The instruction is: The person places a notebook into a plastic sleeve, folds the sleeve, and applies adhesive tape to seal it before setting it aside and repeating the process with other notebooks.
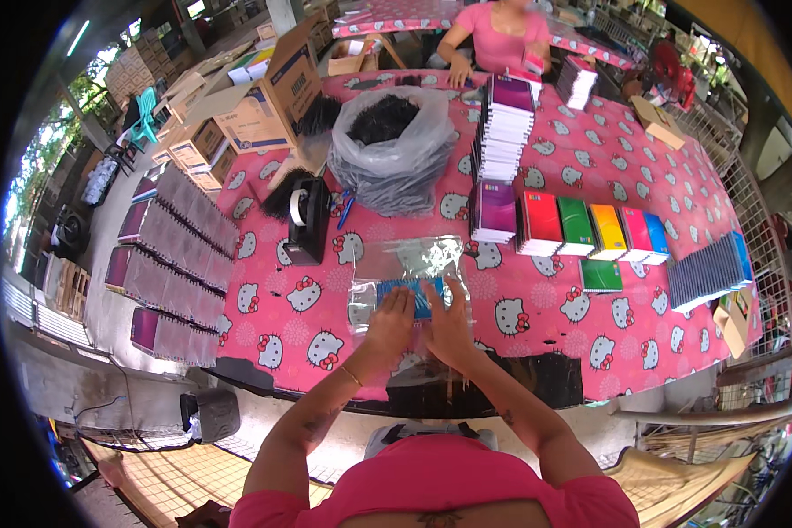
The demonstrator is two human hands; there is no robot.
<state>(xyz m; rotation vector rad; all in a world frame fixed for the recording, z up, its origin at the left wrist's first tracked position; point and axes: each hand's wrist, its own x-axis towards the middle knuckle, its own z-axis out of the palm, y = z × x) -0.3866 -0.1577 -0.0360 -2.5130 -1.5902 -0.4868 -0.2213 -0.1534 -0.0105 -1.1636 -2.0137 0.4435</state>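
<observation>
A small blue notebook [421, 304] lies flat on the table in front of me, partly covered by my hands. Around it is a clear plastic sheet or bag [396, 258], shiny and creased; whether the notebook is inside it or on top of it I cannot tell. My left hand [391, 327] rests on the notebook's left part, fingers stretched forward and lying flat. With fingers spread, my right hand [450, 331] touches the notebook's right end and the plastic beside it. Neither hand grasps anything.
A black tape dispenser [306, 231], a blue pen [347, 211] and a large plastic bag of black items [392, 167] stand beyond. Notebook stacks [502, 145] rise at right; more [172, 264] line the left edge. A co-worker [506, 40] is across the pink table [493, 352].
</observation>
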